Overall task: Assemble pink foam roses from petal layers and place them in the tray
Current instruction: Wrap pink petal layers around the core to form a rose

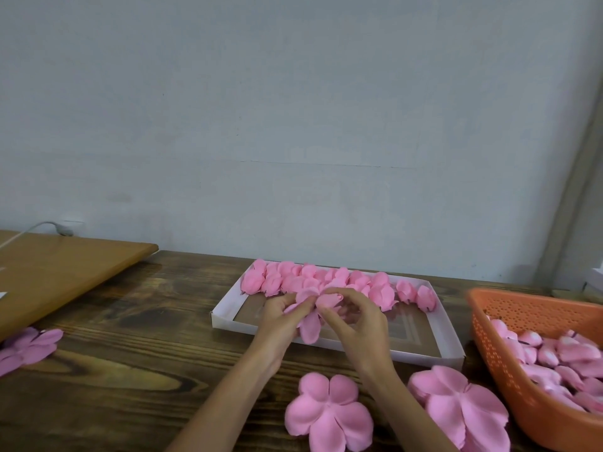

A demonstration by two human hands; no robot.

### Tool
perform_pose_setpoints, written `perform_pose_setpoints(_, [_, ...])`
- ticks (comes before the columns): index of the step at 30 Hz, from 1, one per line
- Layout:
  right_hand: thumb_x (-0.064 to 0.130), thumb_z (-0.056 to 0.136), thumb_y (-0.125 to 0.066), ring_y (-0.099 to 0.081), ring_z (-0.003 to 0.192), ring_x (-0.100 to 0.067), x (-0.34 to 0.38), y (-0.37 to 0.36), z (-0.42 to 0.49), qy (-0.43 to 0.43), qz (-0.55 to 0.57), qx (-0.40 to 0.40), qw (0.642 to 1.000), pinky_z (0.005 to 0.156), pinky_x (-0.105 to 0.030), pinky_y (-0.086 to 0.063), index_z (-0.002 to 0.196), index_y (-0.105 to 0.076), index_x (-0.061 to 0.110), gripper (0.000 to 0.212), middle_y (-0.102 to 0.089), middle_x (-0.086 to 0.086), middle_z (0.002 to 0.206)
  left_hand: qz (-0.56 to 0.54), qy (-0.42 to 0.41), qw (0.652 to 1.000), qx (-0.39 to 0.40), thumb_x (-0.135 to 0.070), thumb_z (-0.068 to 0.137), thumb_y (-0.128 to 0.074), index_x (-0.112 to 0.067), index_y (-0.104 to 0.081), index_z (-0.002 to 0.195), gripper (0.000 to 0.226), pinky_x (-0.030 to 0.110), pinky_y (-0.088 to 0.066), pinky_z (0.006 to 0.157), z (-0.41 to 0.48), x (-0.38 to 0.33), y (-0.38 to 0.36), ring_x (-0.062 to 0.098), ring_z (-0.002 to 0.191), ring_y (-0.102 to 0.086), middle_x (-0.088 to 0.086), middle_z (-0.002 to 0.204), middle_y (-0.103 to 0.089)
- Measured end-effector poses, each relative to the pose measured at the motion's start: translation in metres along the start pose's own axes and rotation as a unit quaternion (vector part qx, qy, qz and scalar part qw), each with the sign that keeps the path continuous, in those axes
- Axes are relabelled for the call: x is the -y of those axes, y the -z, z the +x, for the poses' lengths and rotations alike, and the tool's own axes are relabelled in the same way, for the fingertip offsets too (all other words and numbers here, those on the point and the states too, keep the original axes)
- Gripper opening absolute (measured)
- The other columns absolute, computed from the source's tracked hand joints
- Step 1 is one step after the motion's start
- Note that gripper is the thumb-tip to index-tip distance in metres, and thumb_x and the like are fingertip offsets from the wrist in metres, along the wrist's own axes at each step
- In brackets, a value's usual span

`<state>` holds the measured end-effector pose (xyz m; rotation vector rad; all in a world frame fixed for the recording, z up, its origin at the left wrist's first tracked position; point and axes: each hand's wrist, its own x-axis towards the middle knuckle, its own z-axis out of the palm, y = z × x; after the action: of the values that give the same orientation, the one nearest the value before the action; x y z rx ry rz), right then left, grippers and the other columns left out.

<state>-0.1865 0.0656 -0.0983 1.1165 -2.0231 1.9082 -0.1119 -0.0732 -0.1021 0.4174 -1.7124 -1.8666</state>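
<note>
I am holding a half-built rose (308, 329) between both hands, just above the near part of the white tray (424, 355). My left hand (279, 321) is pinching its petals from the left, fingers curled round them. My right hand (357, 324) is gripping the bud end from the right with thumb and fingertips. 1 petal is hanging down over the tray's near wall. Finished roses (326, 278) are lying in a row along the tray's far side. 2 flat petal layers (328, 415) (463, 406) are lying on the dark wooden table (130, 370) beside my wrists. An orange basket (489, 347) at my right is holding pink buds (554, 357). More petals (29, 347) are lying at the far left.
</note>
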Motion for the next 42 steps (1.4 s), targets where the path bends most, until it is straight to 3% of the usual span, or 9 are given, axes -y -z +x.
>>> perform_pose_setpoints(5, [0.022, 0.084, -0.084, -0.065, 0.086, -0.007, 0.002, -0.001, -0.003, 0.032, -0.035, -0.006, 0.999, 0.071, -0.022, -0.055, 0.098, -0.072, 0.047, 0.031, -0.071, 0.021, 0.095, -0.025, -0.011, 0.999, 0.023, -0.027, 0.101, -0.069, -0.005, -0.080, 0.111, 0.027, 0.058, -0.056, 0.101, -0.001, 0.001, 0.001, 0.038, 0.111, -0.072, 0.018, 0.107, -0.078])
perform_pose_setpoints(9, [0.029, 0.081, -0.086, -0.056, 0.110, -0.007, -0.001, 0.001, -0.001, 0.017, -0.081, -0.030, 0.996, 0.088, -0.025, -0.053, 0.102, -0.076, 0.037, 0.025, -0.055, 0.008, 0.116, -0.043, -0.027, 0.998, 0.028, -0.025, 0.099, -0.071, 0.000, -0.079, 0.104, 0.027, 0.062, -0.055, 0.101, -0.002, 0.002, 0.000, 0.042, 0.108, -0.071, 0.017, 0.092, -0.077])
perform_pose_setpoints(11, [0.027, 0.081, -0.086, -0.057, 0.114, -0.001, 0.000, 0.001, -0.001, 0.018, -0.061, -0.025, 0.998, 0.090, -0.022, -0.054, 0.100, -0.077, 0.033, 0.022, -0.058, 0.011, 0.122, -0.049, -0.026, 0.998, 0.036, -0.031, 0.095, -0.074, -0.007, -0.080, 0.106, 0.027, 0.056, -0.059, 0.096, -0.003, 0.001, -0.002, 0.039, 0.109, -0.072, 0.015, 0.101, -0.079])
perform_pose_setpoints(16, [0.025, 0.080, -0.088, -0.073, 0.093, -0.004, 0.000, 0.000, -0.002, -0.021, 0.021, 0.005, 1.000, 0.079, -0.029, -0.063, 0.101, -0.074, 0.031, 0.026, -0.076, 0.019, 0.096, -0.058, 0.006, 0.996, 0.064, -0.040, 0.083, -0.085, -0.019, -0.082, 0.109, 0.034, 0.038, -0.060, 0.083, -0.003, -0.004, 0.001, 0.028, 0.111, -0.073, 0.011, 0.115, -0.078])
perform_pose_setpoints(22, [0.029, 0.073, -0.094, -0.074, 0.091, -0.010, -0.001, 0.001, -0.002, -0.037, 0.076, -0.003, 0.996, 0.074, -0.030, -0.062, 0.114, -0.053, 0.039, 0.059, -0.075, 0.013, 0.099, -0.074, 0.002, 0.992, 0.100, -0.045, 0.078, -0.088, -0.008, -0.080, 0.109, 0.048, 0.037, -0.061, 0.077, -0.001, -0.004, 0.009, 0.029, 0.103, -0.076, 0.017, 0.109, -0.078])
perform_pose_setpoints(27, [0.028, 0.080, -0.088, -0.074, 0.086, -0.014, 0.001, 0.001, 0.000, -0.008, 0.033, 0.002, 0.999, 0.076, -0.042, -0.062, 0.101, -0.075, 0.024, 0.025, -0.077, 0.008, 0.091, -0.095, -0.001, 0.989, 0.109, -0.057, 0.068, -0.094, -0.011, -0.081, 0.109, 0.062, 0.037, -0.060, 0.081, 0.000, -0.004, 0.007, 0.028, 0.109, -0.075, 0.017, 0.114, -0.077])
perform_pose_setpoints(32, [0.030, 0.082, -0.086, -0.074, 0.090, -0.011, 0.005, 0.003, -0.003, 0.016, 0.052, -0.012, 0.998, 0.076, -0.022, -0.060, 0.097, -0.076, 0.023, 0.019, -0.077, 0.009, 0.091, -0.090, -0.003, 0.990, 0.105, -0.060, 0.067, -0.092, -0.015, -0.082, 0.109, 0.062, 0.037, -0.060, 0.084, -0.003, -0.006, 0.002, 0.026, 0.111, -0.074, 0.013, 0.116, -0.077])
perform_pose_setpoints(36, [0.024, 0.081, -0.088, -0.076, 0.085, -0.013, 0.005, 0.005, 0.000, -0.010, 0.079, -0.013, 0.997, 0.076, -0.028, -0.062, 0.094, -0.075, 0.023, 0.018, -0.078, 0.005, 0.087, -0.042, -0.058, 0.997, 0.028, -0.052, 0.077, -0.086, -0.020, -0.084, 0.104, 0.041, 0.044, -0.061, 0.090, -0.005, -0.006, -0.001, 0.027, 0.108, -0.073, 0.008, 0.108, -0.080])
perform_pose_setpoints(42, [0.021, 0.082, -0.087, -0.076, 0.095, -0.013, 0.008, 0.003, -0.003, 0.003, 0.068, 0.041, 0.997, 0.082, -0.029, -0.062, 0.101, -0.077, 0.025, 0.022, -0.079, 0.007, 0.098, -0.019, -0.059, 0.997, -0.054, -0.023, 0.090, -0.081, -0.021, -0.085, 0.093, 0.006, 0.034, -0.058, 0.085, -0.002, -0.006, 0.003, 0.023, 0.099, -0.074, 0.004, 0.095, -0.081])
